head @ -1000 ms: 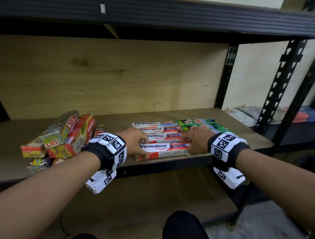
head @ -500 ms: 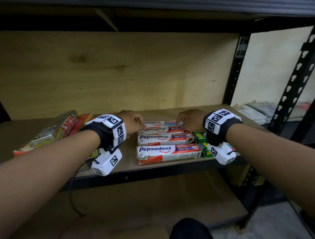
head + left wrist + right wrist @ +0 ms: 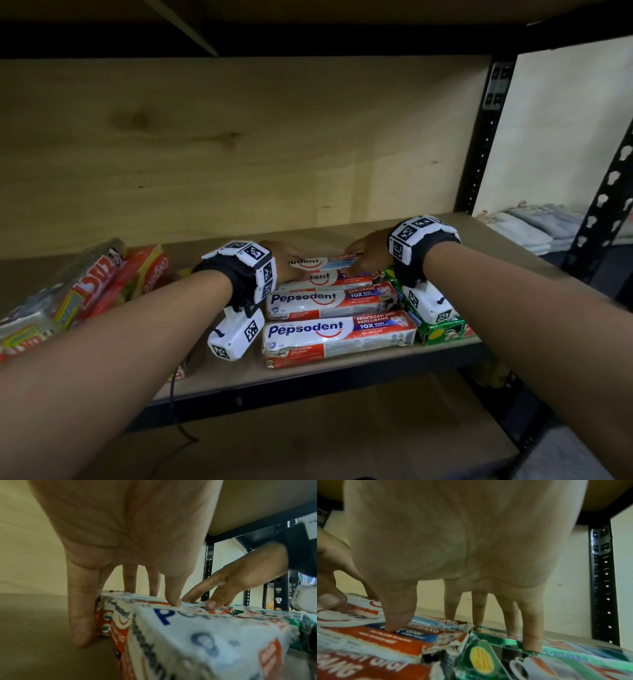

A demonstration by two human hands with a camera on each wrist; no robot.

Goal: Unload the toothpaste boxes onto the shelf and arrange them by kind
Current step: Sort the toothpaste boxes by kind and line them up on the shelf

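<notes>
We're at the shelf (image 3: 359, 359) — wooden board, black metal frame, plywood back panel (image 3: 239, 144). Left on the board sits a loose pile of red/yellow boxes (image 3: 102, 284), well apart from the rest. Centre: four Pepsodent boxes (image 3: 337, 334) lying flat, side by side in a row running near to far, long sides touching. Just right of them, green boxes (image 3: 442, 325), touching the Pepsodent row's right ends. Folded cloths (image 3: 534, 226) on the next rack, far right.

Our left hand (image 3: 287, 257) is at the left end of the far Pepsodent boxes: fingers straight, tips down on the top face, one finger (image 3: 80, 615) running down the end flap to the board — touching, not gripping. Our right hand (image 3: 368, 250) is at the right end: fingers straight too, thumb tip (image 3: 395, 622) on a Pepsodent box, outer fingertips on a green box — nothing grasped.
</notes>
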